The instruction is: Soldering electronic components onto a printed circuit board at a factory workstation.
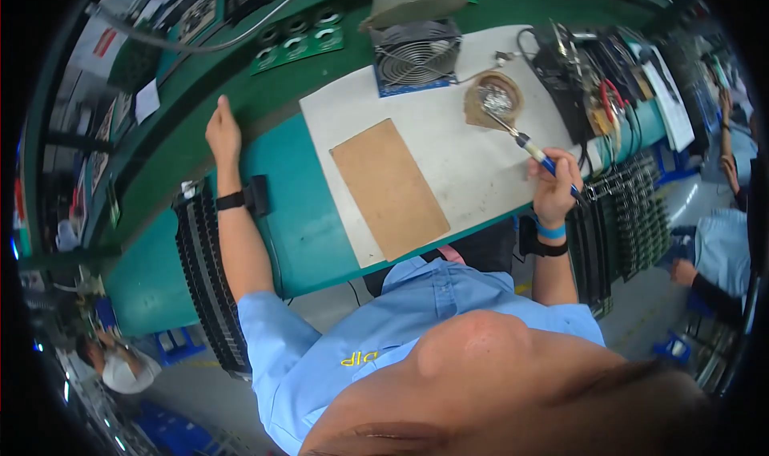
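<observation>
My right hand (556,185) is closed around the blue handle of a soldering iron (535,150). Its metal tip reaches into a round brown ring-shaped holder (473,116) filled with silvery, crumpled material (498,98). Out to the far left, my left hand (224,133) is raised by the green shelf edge with a finger stretched out, and nothing shows in it. Some of its fingers are hidden by the angle. Between my arms, a tan rectangular board (390,190) lies on a white sheet (320,119).
A small fan (416,58) stands beneath a grey funnel-like hood (412,3). Green circuit boards (300,46) sit at the back left. Black slotted racks (210,272) stand near my left arm; boards in racks (629,215) stand at right. Tools with red handles (610,94) and cables lie right.
</observation>
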### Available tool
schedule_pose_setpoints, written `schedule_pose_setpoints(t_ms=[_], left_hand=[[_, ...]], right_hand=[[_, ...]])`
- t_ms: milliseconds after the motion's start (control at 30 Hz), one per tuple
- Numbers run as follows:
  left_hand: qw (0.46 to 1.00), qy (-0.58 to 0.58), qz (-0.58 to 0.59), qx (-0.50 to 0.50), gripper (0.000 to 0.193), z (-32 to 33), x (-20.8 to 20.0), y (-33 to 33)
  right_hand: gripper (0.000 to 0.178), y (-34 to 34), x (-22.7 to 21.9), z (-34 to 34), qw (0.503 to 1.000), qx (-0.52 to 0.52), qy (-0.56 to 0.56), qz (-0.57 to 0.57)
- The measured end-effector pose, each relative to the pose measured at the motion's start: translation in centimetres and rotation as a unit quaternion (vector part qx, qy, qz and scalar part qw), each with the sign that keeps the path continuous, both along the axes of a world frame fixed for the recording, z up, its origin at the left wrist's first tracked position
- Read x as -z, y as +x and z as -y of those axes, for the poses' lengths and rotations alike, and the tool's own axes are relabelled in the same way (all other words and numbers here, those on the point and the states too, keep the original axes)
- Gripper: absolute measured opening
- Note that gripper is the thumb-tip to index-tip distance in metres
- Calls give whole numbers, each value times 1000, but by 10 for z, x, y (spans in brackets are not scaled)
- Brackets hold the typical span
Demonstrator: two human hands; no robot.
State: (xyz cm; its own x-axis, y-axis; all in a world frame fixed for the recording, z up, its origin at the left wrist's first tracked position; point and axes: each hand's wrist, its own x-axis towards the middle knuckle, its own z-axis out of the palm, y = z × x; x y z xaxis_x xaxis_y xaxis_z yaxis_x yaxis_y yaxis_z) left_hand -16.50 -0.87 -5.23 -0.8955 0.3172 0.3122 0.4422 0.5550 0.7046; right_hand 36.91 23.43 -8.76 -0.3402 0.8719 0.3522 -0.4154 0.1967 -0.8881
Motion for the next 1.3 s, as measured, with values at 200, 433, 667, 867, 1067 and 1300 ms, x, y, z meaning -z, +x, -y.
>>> schedule_pose_setpoints(t_ms=[200,433,667,867,1067,1300], left_hand=[[1000,5,-19,-11,61,4,-10,14],[999,-38,9,-7,63,-3,-9,12],[993,-109,-38,6,62,-3,-6,1],[998,-16,-36,50,68,4,6,-15],[997,-6,-39,63,68,-1,3,-2],[997,-16,-42,55,67,2,4,-4]], right_hand=[[37,2,-2,-1,1000,-17,-4,-12],[38,13,-6,-2,1000,2,2,12],[32,-1,-7,2,985,111,54,123],[32,-5,-14,3,998,28,-16,57],[33,2,-20,7,998,14,-21,64],[29,-3,-22,5,998,5,-26,58]])
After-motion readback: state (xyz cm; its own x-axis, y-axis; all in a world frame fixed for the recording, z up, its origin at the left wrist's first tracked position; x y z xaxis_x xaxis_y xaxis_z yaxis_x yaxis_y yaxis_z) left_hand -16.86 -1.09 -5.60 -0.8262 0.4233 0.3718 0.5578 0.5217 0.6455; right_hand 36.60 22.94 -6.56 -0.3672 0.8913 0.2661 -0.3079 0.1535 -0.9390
